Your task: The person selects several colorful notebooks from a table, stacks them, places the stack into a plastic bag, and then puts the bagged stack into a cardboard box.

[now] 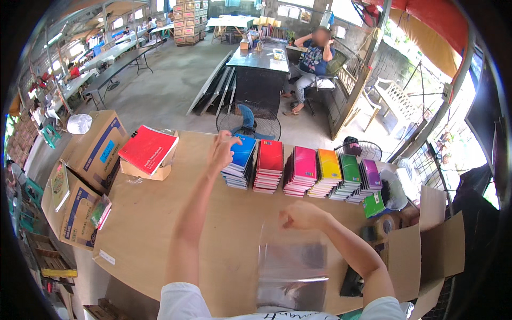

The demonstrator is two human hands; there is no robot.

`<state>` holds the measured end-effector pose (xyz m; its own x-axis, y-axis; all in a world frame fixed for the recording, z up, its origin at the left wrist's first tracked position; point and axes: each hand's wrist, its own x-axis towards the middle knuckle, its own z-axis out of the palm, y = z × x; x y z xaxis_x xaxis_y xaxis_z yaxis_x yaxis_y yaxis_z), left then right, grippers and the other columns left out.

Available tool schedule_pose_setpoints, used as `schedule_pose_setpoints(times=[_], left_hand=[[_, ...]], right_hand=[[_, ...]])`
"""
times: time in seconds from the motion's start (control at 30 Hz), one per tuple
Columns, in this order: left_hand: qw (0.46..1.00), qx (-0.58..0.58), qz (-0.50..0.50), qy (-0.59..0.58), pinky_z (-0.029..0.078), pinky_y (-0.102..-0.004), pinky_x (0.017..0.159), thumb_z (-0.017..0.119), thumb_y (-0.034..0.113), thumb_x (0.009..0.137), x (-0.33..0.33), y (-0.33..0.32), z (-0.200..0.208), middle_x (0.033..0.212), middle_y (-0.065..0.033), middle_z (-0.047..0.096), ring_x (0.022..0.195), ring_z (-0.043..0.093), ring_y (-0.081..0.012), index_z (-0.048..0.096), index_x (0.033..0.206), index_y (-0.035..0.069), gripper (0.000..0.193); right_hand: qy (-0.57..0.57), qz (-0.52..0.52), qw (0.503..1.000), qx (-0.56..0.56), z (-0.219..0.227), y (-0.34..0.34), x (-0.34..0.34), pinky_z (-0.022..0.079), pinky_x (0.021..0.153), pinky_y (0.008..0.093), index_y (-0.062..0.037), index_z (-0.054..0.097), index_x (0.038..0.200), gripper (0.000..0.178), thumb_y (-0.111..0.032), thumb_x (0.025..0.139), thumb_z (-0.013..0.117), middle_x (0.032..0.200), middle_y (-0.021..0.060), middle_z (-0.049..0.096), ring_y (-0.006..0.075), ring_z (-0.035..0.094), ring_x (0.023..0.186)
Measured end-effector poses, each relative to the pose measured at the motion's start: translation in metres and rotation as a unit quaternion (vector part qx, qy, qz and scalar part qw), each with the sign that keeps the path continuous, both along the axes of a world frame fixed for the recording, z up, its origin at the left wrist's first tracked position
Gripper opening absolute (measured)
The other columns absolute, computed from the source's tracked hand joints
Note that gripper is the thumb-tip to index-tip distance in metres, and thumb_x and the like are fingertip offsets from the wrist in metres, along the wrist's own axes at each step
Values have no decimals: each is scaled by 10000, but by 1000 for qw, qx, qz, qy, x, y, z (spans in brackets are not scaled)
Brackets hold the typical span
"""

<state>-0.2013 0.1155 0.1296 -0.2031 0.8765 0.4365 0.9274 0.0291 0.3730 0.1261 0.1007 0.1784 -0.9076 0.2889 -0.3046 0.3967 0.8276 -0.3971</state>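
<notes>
- Left hand (223,151) stretched to 12 o'clock, fingers closing on the far edge of the top blue notebook (242,152); grip looks pinched on the cover, not yet lifted.
- Blue stack is leftmost in a row of stacks: red (270,159), pink (304,164), orange (329,165), green (350,169), purple (371,173), running toward 2 o'clock.
- Right hand (301,215) curled shut at the top edge of a clear plastic sleeve (292,269) lying at 6 o'clock; appears to pinch the sleeve mouth.
- Judgement: take one notebook only, peel by the corner so the stack stays square; hold the sleeve mouth open.
- Surface: bare wooden table (160,224); red notebook (148,149) on a small box at 10 o'clock, cartons (93,152) off the left edge.
- Room: open shed, concrete floor, a floor fan (248,121) past the table, a seated person (314,61) at a far desk.
</notes>
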Motion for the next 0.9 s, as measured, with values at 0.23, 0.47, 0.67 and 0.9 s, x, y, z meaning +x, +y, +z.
schedule_pose_setpoints(times=[0.23, 0.47, 0.67, 0.9], left_hand=[[921, -278, -162, 220, 248, -590, 1067, 672, -67, 629, -10, 56, 19, 1508, -40, 205, 1401, 162, -298, 615, 1112, 415, 685], [893, -151, -204, 371, 278, -541, 1068, 696, 77, 704, 4, 55, 41, 1353, -47, 438, 1251, 412, -280, 633, 1059, 242, 397], [955, 185, -14, -230, 477, -434, 909, 625, 282, 859, 25, 3, 62, 1053, -77, 633, 919, 620, -273, 581, 1091, 98, 300], [589, 147, -29, -794, 503, -386, 889, 505, 356, 947, 71, -82, -59, 1277, -111, 504, 1105, 553, -248, 361, 1331, 39, 518]], right_hand=[[126, -250, 959, 43, 2, 102, -39, 505, 767, 424, -34, 680, 863, 307, -315, 743, 716, 867, 184, 668, 345, 644, 853], [168, -341, 922, 76, -35, 149, -73, 503, 796, 430, 9, 657, 902, 358, -298, 731, 728, 875, 218, 659, 381, 633, 883], [166, -340, 909, 173, -43, 158, -106, 504, 811, 415, -113, 658, 1066, 282, -227, 809, 636, 1144, 201, 574, 355, 544, 1089], [35, 88, 948, 305, -29, 153, -158, 402, 939, 521, -253, 660, 1010, 224, -145, 840, 563, 1344, 88, 407, 292, 371, 1262]])
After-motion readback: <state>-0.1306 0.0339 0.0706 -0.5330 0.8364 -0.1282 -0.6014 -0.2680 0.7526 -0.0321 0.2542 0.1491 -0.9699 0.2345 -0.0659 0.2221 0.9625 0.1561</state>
